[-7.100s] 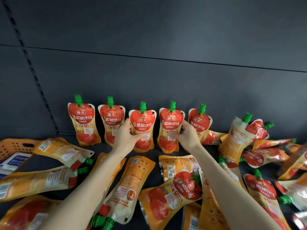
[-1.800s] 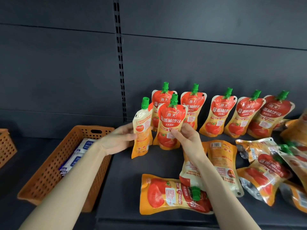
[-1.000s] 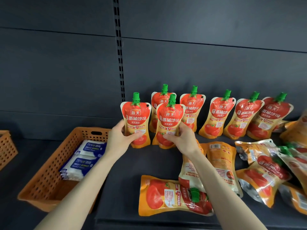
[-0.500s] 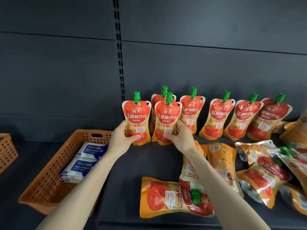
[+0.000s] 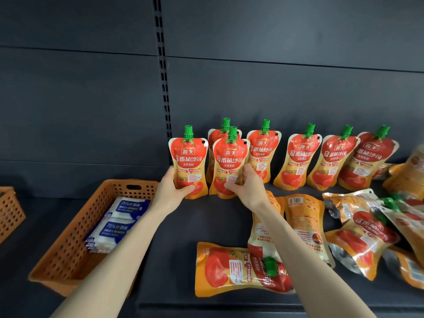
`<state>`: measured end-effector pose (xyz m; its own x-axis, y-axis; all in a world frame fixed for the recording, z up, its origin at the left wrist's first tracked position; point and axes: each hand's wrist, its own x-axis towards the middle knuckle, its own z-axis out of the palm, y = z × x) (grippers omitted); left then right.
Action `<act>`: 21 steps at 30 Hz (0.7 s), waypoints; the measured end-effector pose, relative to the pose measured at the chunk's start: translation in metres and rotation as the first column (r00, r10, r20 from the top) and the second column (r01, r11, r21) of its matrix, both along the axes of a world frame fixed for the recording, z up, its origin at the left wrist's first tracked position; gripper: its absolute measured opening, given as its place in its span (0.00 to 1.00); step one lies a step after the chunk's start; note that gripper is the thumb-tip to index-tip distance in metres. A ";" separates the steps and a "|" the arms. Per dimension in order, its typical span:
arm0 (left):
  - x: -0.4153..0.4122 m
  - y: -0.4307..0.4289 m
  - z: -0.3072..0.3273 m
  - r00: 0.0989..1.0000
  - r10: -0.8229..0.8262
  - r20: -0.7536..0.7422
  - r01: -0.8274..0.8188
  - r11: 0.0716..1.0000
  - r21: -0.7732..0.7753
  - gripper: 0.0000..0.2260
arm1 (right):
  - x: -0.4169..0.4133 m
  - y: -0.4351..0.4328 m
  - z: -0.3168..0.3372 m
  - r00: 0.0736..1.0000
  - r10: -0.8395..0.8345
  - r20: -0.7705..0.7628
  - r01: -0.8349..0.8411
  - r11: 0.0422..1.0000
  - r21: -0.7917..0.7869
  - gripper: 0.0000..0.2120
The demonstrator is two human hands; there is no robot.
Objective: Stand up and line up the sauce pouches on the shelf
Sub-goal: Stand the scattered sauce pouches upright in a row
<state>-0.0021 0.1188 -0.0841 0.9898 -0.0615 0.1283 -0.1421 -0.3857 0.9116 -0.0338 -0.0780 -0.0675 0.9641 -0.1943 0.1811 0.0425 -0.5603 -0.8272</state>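
Gripping one tomato sauce pouch [image 5: 189,164] in the left hand [image 5: 171,191] and another pouch [image 5: 229,166] in the right hand [image 5: 249,188], fingers wrapped round the bases, probably to seat them upright, labels forward, beside the back row [image 5: 302,157].

The upright red-and-orange tomato sauce pouches with green screw caps [image 5: 298,157] each carry a red badge reading "海天" and below it large white characters "番茄沙司"; the same print shows on the pouch in the left hand [image 5: 171,191] and the one in the right hand [image 5: 249,188]. Smaller lines under these are too fine to read. The white-and-blue flat wipe packets [image 5: 119,222] in the perforated orange plastic basket [image 5: 68,255] read "75% 酒精" and "Alcohol Wipes". A barcode sits on a face-down orange pouch [image 5: 302,216], its digits illegible.
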 end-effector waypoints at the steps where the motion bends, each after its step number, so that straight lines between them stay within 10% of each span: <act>1: 0.000 0.000 0.000 1.000 0.017 -0.013 -0.017 1.000 0.016 0.26 | 0.000 0.000 0.000 1.000 0.001 -0.010 -0.001 1.000 -0.004 0.26; 10: -0.057 -0.011 0.005 0.931 0.264 0.253 -0.276 0.961 0.010 0.24 | -0.042 -0.024 0.007 0.990 -0.030 0.138 0.038 0.998 -0.057 0.19; 21: -0.150 -0.116 0.010 0.973 -0.040 0.226 -0.017 0.970 0.244 0.12 | -0.132 -0.123 0.003 0.988 0.095 0.125 -0.075 0.985 -0.155 0.10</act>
<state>-0.1524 0.0024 -0.0742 0.9352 -0.1301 0.3293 -0.3402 -0.5882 0.7337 -0.1660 -0.2011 -0.0644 0.9419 -0.0738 0.3277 0.1977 -0.6667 -0.7186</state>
